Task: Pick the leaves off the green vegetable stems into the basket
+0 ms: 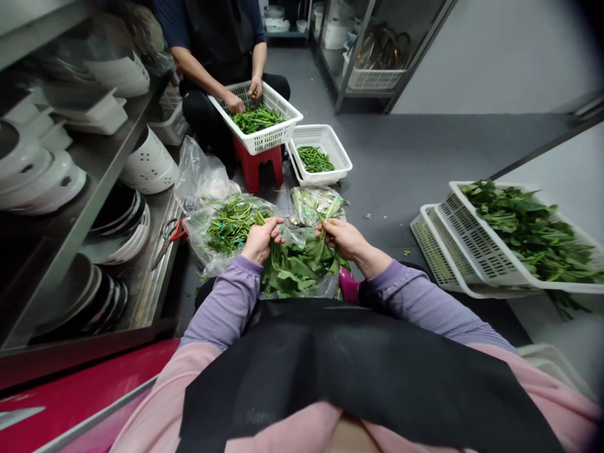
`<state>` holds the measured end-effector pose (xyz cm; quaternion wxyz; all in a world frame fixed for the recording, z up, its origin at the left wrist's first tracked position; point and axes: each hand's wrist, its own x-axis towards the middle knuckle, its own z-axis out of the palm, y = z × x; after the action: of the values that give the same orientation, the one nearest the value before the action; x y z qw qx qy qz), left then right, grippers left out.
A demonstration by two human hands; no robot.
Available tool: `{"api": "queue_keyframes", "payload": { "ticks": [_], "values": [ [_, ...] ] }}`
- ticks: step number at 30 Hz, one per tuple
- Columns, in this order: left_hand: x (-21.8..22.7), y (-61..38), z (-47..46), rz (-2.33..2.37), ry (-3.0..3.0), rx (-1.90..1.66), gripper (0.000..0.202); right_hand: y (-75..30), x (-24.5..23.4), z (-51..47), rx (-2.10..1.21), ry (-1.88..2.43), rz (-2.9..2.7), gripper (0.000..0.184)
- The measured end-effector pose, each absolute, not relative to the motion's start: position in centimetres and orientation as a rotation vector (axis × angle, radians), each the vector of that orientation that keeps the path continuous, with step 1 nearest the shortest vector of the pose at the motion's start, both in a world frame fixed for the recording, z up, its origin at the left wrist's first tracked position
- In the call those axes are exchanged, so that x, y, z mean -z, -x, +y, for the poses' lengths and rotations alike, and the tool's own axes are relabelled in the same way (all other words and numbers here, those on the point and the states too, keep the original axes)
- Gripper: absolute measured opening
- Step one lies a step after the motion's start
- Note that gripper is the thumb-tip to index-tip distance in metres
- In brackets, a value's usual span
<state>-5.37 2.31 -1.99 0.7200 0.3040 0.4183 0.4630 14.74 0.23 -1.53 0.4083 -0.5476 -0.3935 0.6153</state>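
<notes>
My left hand (262, 241) is closed around a few leafy green stems, whose cut ends stick out above the fingers. With thumb and fingers pinched together, my right hand (346, 239) grips a leafy green stalk (323, 228), its leaves hanging below. Between and below both hands lies a heap of broad-leaved greens (299, 267) on clear plastic. Left of my left hand, an open plastic bag holds a pile of thin cut stems (231, 223). Just beyond my hands sits another clear bag with pale-ended greens (314, 204).
Opposite, a person handles green peppers in a white basket (287, 129) on a red stool (258, 165). A smaller pepper basket (343, 157) stands beside it. Leafy greens fill a stacked basket (476, 236) at right. Red-handled scissors (175, 233) lie by the dish shelf (101, 182) at left.
</notes>
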Motion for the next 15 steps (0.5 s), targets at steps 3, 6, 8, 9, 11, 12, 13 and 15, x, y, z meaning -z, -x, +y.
{"api": "queue_keyframes", "payload": {
  "ticks": [3, 6, 8, 9, 11, 12, 13, 15],
  "values": [
    [1.3, 5.1, 1.5, 0.828, -0.893, -0.821, 0.034, -14.4, 1.0, -0.3, -1.741, 1.316, -1.167, 0.035],
    [1.1, 4.7, 0.8, 0.726, -0.941, -0.719, 0.042, -13.6, 0.5, -0.9, -1.946, 1.169, -1.335, 0.036],
    [1.3, 4.5, 0.9, 0.688, -0.899, -0.708, 0.04, -13.3, 0.1, -1.2, -2.028, 1.09, -1.448, 0.035],
    [1.5, 4.5, 1.0, 0.672, -0.871, -0.701, 0.039, -13.2, -0.1, -1.3, -2.032, 1.074, -1.501, 0.035],
    [1.8, 4.5, 1.2, 0.655, -0.828, -0.686, 0.035, -13.1, -0.3, -1.6, -1.958, 1.094, -1.601, 0.031],
    [1.9, 4.5, 1.2, 0.661, -0.827, -0.695, 0.034, -13.0, -0.3, -1.7, -1.886, 1.13, -1.646, 0.029],
    [1.8, 4.3, 1.1, 0.683, -0.846, -0.725, 0.034, -12.9, -0.1, -1.9, -1.803, 1.171, -1.675, 0.025],
    [1.5, 3.9, 0.3, 0.777, -0.973, -0.85, 0.034, -12.6, 0.7, -2.0, -1.666, 1.243, -1.638, 0.019]
  ]
}}
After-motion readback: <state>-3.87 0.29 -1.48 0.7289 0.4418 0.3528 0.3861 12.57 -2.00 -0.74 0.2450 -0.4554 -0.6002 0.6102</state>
